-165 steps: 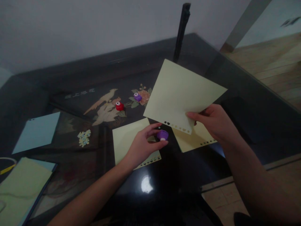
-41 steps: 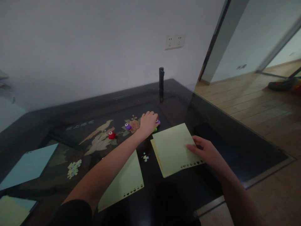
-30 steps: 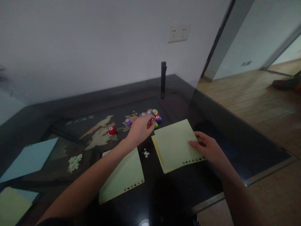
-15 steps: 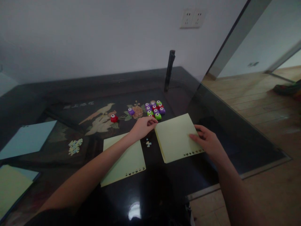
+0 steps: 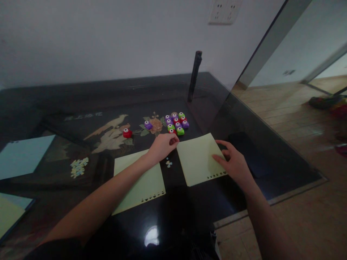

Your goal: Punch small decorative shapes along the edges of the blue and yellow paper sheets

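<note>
A stack of pale yellow paper (image 5: 199, 159) with a row of small punched shapes along its near edge lies between both hands. My left hand (image 5: 164, 146) pinches its far left corner, thumb and forefinger together. At the right edge, my right hand (image 5: 230, 159) has the thumb on top and the fingers around the side. A second yellow sheet (image 5: 141, 180), also punched along the near edge, lies partly under my left forearm. Small paper cut-outs (image 5: 168, 163) sit between the two. Just beyond my left hand stand several red, purple and green craft punches (image 5: 177, 124) with eye-like buttons.
A red punch (image 5: 127, 133) and a purple punch (image 5: 148, 125) stand apart on the dark glossy table (image 5: 130, 97). Paper cut-outs (image 5: 79, 167) are heaped at left, near a light blue sheet (image 5: 25, 155). A black upright post (image 5: 194, 76) rises at the back.
The right-hand paper stack has come down slightly and lies flatter, with both hands still at its edges. The view has shifted a little to the right.
</note>
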Motion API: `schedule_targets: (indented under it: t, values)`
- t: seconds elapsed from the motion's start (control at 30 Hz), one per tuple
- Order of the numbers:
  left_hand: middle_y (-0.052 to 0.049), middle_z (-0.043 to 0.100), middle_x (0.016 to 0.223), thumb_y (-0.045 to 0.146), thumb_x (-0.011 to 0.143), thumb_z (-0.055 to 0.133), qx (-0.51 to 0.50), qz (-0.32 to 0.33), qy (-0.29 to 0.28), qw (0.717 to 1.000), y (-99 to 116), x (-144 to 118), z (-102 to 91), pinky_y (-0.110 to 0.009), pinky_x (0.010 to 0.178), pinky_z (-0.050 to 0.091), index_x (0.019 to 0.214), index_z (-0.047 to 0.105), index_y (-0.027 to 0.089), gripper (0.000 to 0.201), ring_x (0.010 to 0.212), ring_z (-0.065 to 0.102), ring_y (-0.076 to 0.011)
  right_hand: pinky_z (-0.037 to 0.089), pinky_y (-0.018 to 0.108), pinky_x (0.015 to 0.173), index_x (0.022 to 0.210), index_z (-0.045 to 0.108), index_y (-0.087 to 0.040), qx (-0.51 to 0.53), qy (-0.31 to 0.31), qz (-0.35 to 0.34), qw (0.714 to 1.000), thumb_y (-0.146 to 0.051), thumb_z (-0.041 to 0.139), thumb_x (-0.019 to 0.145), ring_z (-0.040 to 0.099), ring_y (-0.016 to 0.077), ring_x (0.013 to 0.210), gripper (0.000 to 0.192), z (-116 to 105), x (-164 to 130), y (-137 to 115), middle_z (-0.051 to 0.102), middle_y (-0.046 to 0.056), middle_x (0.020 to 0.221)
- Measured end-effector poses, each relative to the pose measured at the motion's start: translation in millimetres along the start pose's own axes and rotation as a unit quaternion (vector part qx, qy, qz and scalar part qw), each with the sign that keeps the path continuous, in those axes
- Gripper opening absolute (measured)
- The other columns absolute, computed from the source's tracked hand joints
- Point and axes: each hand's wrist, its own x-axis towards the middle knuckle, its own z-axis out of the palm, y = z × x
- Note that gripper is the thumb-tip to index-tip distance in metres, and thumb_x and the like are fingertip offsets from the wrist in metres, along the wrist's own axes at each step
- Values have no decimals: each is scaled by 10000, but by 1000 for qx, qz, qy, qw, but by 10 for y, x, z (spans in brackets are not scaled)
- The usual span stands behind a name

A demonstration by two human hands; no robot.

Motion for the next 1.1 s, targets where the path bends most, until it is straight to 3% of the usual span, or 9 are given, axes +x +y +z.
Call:
schedule_targets:
  t: [0.1, 0.27, 0.4, 0.63, 0.73, 0.87, 0.97, 1.1]
  values:
    - [-20, 663, 722, 124, 798, 574, 19, 6, 2, 1000, 2, -1, -2, -257, 613, 425, 787, 673, 167, 108, 656, 589, -148, 396, 298, 573, 1256, 543, -197, -56, 6, -14, 998, -336, 593, 787, 513, 161, 546, 491, 25, 2, 41, 492, -50, 598]
    - [-14, 628, 721, 111, 799, 568, 34, 19, 2, 999, -8, -7, 7, -259, 619, 417, 787, 660, 168, 108, 665, 571, -148, 410, 310, 589, 1223, 575, -212, -128, 12, -14, 992, -353, 604, 794, 529, 173, 598, 452, 50, 4, 95, 528, -19, 695]
    - [-17, 613, 759, 84, 789, 570, 36, 28, 4, 999, -16, -9, 23, -253, 634, 432, 798, 643, 163, 108, 696, 568, -147, 420, 317, 591, 1144, 634, -205, -167, 43, -53, 984, -350, 633, 785, 530, 176, 650, 387, 36, 4, 108, 552, 28, 840]
    - [-34, 618, 840, 111, 829, 546, 42, 41, 6, 998, 6, -20, 11, -272, 675, 469, 843, 632, 165, 102, 728, 577, -154, 472, 307, 586, 993, 689, -140, -62, 114, -91, 987, -303, 613, 812, 570, 177, 688, 255, -59, 48, 61, 591, 72, 875]
    - [-52, 637, 921, 115, 837, 539, 48, 46, -3, 998, 30, -38, -1, -294, 711, 495, 925, 635, 162, 139, 746, 596, -160, 498, 308, 635, 987, 685, -148, -76, 75, -119, 987, -256, 582, 829, 608, 199, 794, 217, -94, 185, -66, 624, 87, 940]
    - [-88, 646, 1048, 109, 819, 574, 64, 63, -18, 996, 51, -56, 24, -372, 916, 472, 1021, 635, 155, 216, 984, 593, -224, 479, 361, 806, 975, 680, -173, -167, 12, -204, 965, -173, 485, 872, 602, 229, 922, 220, -10, 530, -216, 657, 90, 975]
    - [-108, 636, 1087, 116, 820, 580, 75, 66, -23, 995, 61, -73, 61, -399, 979, 441, 1065, 631, 137, 251, 1067, 558, -253, 456, 379, 825, 931, 673, -184, -205, 3, -226, 952, -150, 459, 877, 580, 244, 935, 223, 134, 754, -224, 660, 98, 967]
    - [-104, 616, 1084, 123, 823, 574, 81, 61, -28, 994, 83, -100, 99, -394, 975, 444, 1087, 629, 143, 270, 1063, 544, -255, 441, 393, 828, 864, 661, -183, -222, -8, -242, 944, -169, 492, 865, 552, 261, 911, 170, 260, 834, -136, 637, 109, 922]
